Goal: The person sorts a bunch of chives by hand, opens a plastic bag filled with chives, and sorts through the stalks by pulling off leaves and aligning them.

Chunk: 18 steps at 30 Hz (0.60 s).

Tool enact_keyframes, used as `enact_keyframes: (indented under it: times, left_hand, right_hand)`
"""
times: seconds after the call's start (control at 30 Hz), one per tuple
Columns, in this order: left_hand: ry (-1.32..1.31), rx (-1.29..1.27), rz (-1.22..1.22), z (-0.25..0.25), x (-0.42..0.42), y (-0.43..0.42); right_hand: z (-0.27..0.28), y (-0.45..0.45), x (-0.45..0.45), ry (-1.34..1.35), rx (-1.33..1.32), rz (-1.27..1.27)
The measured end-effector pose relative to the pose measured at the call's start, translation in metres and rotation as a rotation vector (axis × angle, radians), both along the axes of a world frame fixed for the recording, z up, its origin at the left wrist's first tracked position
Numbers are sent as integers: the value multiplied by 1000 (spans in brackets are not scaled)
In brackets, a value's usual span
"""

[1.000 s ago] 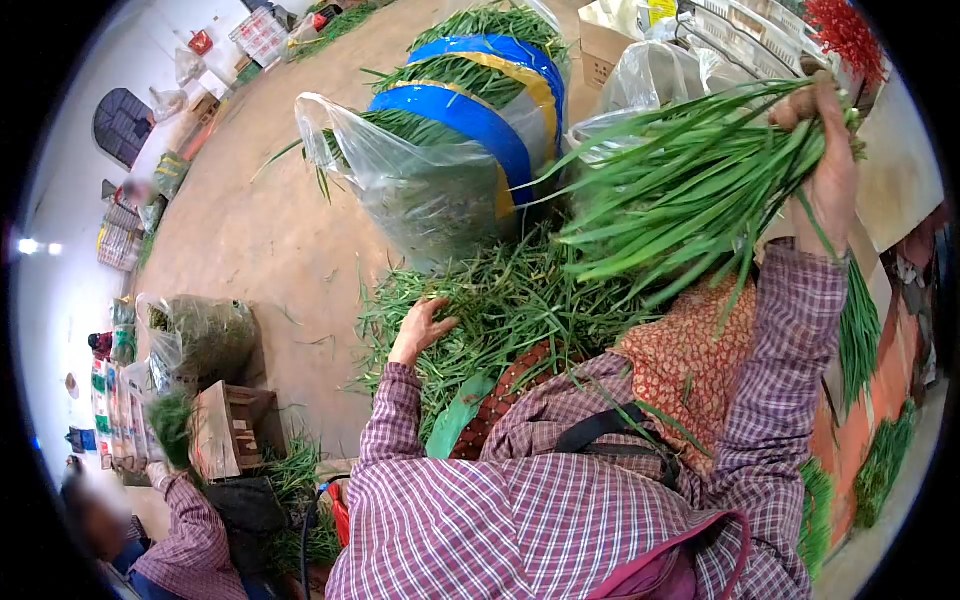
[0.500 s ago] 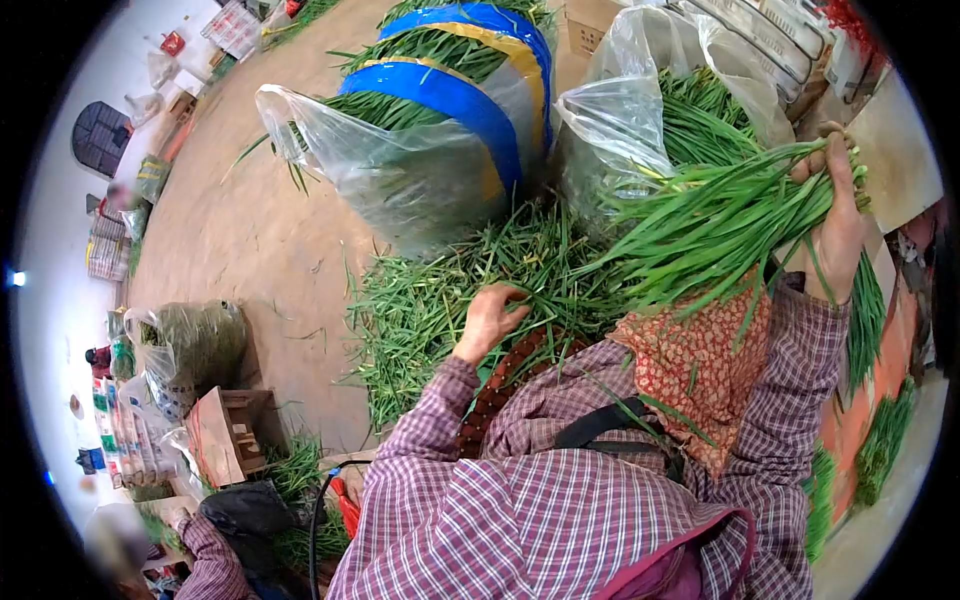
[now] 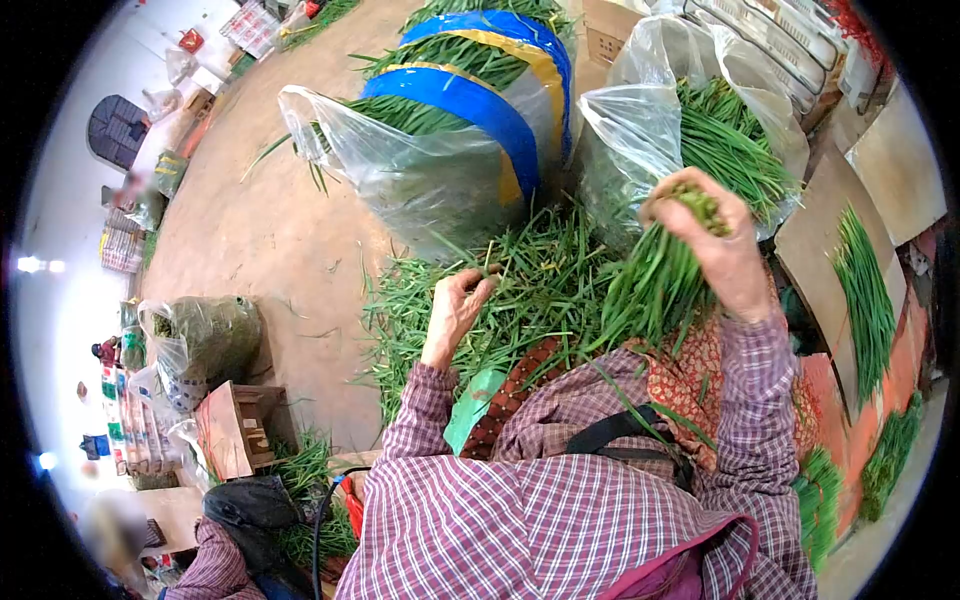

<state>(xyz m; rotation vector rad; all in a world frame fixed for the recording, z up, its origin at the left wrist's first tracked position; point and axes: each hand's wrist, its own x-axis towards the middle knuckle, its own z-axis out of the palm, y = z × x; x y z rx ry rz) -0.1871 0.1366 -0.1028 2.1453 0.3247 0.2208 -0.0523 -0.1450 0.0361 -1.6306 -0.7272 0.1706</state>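
My right hand (image 3: 725, 245) is wrapped round a bunch of garlic chives (image 3: 655, 290), its pale cut ends facing up and the green leaves hanging down over my lap. Over the heap of loose chive leaves (image 3: 540, 270) on the floor, my left hand (image 3: 460, 310) has its fingers pinched together. A thin green strand lies at those fingertips, but whether they grip it is unclear. Just beyond my right hand stands an open clear plastic bag (image 3: 620, 130) packed with chives. A patterned red cloth (image 3: 680, 375) covers part of my lap.
A bulging bag of chives bound with blue tape (image 3: 470, 105) stands ahead. Chive bundles (image 3: 865, 310) lie on a cardboard sheet (image 3: 815, 225) at right, with more nearby. At left are a wooden crate (image 3: 225, 430), a filled bag (image 3: 220, 335) and another person's sleeve (image 3: 215, 565).
My right hand has moved left and inward with the chives, now hanging upright rather than stretched sideways. My left hand has shifted slightly left. A green piece now shows beside my left forearm.
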Motion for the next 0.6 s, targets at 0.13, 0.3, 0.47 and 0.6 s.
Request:
enact_keyframes:
  times: [0.13,0.3,0.47,0.6]
  left_hand:
    - [-65,-213,-39,32,2,-22]
    - [-119,-234,-159,66,10,-46]
    - [-137,-207,-231,71,20,-56]
    - [-14,141,-342,-27,18,-39]
  right_hand:
    - [-8,36,-12,-5,-83,4]
    - [-30,69,-15,-15,-32,100]
    - [-15,56,-5,-35,54,-33]
    - [28,-17,22,-298,153,-409]
